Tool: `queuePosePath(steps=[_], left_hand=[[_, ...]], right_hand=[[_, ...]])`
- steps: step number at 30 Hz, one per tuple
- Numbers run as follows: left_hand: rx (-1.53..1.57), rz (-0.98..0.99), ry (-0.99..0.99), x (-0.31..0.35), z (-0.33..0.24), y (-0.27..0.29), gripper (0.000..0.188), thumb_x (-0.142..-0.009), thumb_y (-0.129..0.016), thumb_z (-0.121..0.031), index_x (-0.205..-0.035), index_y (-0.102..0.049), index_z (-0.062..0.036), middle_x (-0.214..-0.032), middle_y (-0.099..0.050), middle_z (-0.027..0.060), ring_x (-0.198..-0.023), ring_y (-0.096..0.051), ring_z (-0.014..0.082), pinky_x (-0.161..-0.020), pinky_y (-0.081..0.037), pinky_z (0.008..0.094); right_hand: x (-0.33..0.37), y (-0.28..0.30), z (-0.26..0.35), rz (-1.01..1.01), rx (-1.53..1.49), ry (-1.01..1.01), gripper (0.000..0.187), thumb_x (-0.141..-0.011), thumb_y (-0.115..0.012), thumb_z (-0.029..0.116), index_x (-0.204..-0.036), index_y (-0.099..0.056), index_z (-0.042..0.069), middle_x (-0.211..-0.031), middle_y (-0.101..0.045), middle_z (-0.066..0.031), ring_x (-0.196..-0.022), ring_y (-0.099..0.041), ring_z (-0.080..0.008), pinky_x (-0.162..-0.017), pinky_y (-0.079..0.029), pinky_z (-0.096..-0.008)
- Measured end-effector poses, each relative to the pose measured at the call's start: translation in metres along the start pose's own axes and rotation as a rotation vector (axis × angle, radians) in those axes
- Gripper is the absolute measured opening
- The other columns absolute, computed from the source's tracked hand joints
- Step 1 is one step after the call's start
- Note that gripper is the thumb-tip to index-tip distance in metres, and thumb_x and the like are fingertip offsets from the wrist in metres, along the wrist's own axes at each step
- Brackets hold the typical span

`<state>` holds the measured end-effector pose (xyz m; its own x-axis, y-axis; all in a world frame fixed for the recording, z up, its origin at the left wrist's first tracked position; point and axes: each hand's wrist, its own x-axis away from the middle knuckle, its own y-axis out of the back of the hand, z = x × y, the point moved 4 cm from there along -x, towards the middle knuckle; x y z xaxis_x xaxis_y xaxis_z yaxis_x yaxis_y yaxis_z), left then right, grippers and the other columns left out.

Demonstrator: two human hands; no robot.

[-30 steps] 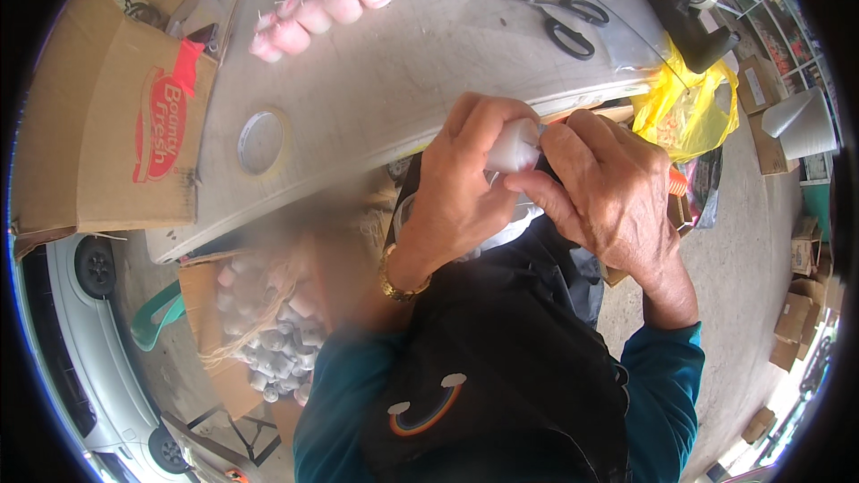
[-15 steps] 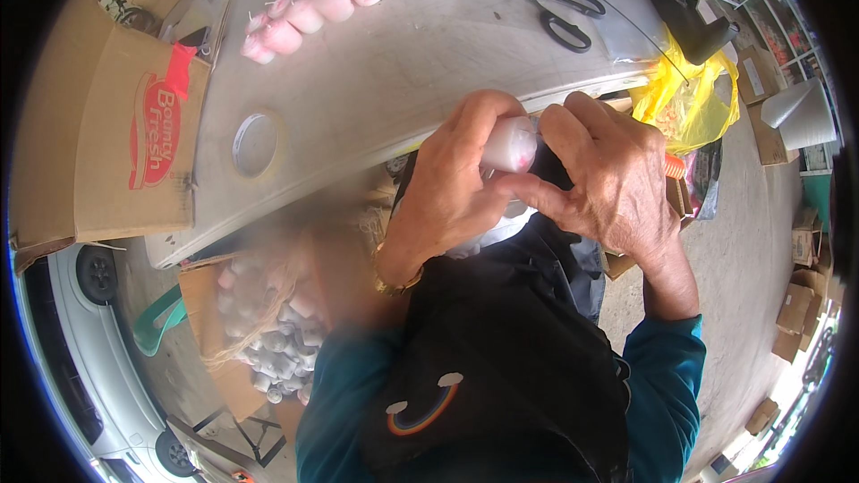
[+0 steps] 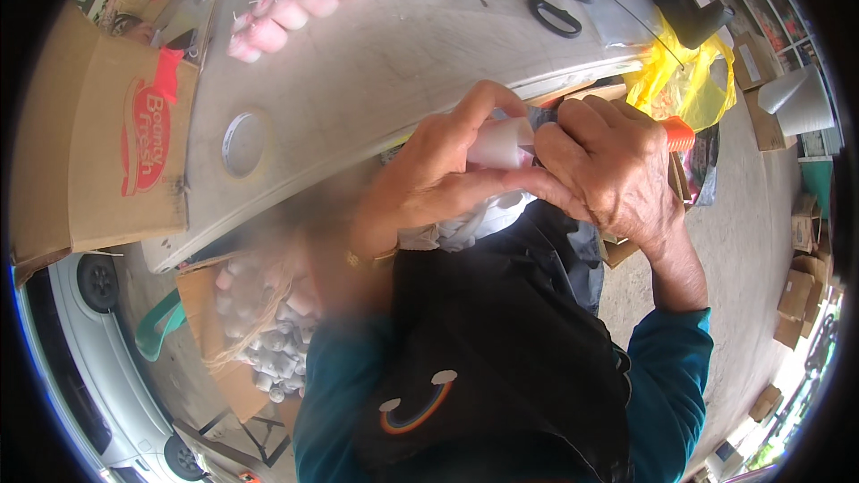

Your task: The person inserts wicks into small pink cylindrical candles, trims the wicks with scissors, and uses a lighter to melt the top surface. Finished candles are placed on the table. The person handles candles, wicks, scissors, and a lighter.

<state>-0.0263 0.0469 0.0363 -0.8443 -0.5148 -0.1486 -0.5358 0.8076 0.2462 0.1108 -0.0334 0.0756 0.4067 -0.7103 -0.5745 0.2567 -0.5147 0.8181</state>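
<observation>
My left hand (image 3: 429, 170) is wrapped round a pale pinkish-white candle (image 3: 495, 145), whose rim end looks like a translucent sleeve standing past the wax. Close against that end is my right hand (image 3: 604, 156), its fingers curled in; what they grip is hidden. An orange ribbed piece (image 3: 680, 133) sticks out behind the right hand, and I cannot tell whether it is held. White crumpled material (image 3: 483, 224) lies below the hands on my dark apron (image 3: 510, 331). Several pink and white candles with wicks (image 3: 288, 12) stand in two rows on the table.
On the grey table (image 3: 358, 72) lie a tape roll (image 3: 243, 142) and black-handled scissors (image 3: 537, 0). A carton (image 3: 80, 143) stands left. Below, an open box (image 3: 192, 304) holds several whitish pieces. A yellow plastic bag (image 3: 689, 80) hangs at the right edge.
The candle has turned from end-on to more side-on, with its sleeve-like end toward the right hand. My right fingers have curled tighter, and the orange piece shows more.
</observation>
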Motion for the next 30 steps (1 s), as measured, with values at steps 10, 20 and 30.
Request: queuePosePath(steps=[10, 20, 30], left_hand=[[0.518, 0.019, 0.121, 0.000, 0.002, -0.012, 0.048, -0.086, -0.065, -0.027, -0.121, -0.046, -0.0014, -0.096, -0.057, 0.0063, -0.067, -0.049, 0.0042, -0.052, -0.035, 0.0165], [0.674, -0.031, 0.195, 0.000, 0.014, -0.015, 0.035, -0.093, -0.054, -0.035, -0.103, -0.056, -0.0011, -0.073, -0.053, 0.0011, -0.050, -0.038, 0.0019, -0.041, -0.022, 0.0172], [1.087, -0.063, 0.349, 0.001, 0.027, -0.017, 0.046, -0.097, -0.049, -0.041, -0.100, -0.061, 0.0038, -0.065, -0.055, 0.0036, -0.035, -0.032, 0.0068, -0.059, -0.052, 0.0240]], right_hand=[[0.008, -0.010, -0.015, -0.024, -0.291, -0.180, 0.046, -0.089, -0.062, 0.047, -0.090, -0.061, 0.001, -0.072, -0.062, -0.0128, -0.063, -0.066, -0.0281, -0.055, -0.053, -0.0332], [0.006, -0.004, -0.012, -0.050, -0.176, -0.141, 0.047, -0.086, -0.063, 0.050, -0.086, -0.064, 0.004, -0.068, -0.062, -0.0108, -0.060, -0.066, -0.0251, -0.053, -0.053, -0.0320], [0.014, -0.001, -0.009, -0.073, 0.003, 0.008, 0.029, -0.072, -0.076, 0.029, -0.077, -0.059, 0.005, -0.070, -0.053, -0.0070, -0.060, -0.058, -0.0247, -0.053, -0.048, -0.0346]])
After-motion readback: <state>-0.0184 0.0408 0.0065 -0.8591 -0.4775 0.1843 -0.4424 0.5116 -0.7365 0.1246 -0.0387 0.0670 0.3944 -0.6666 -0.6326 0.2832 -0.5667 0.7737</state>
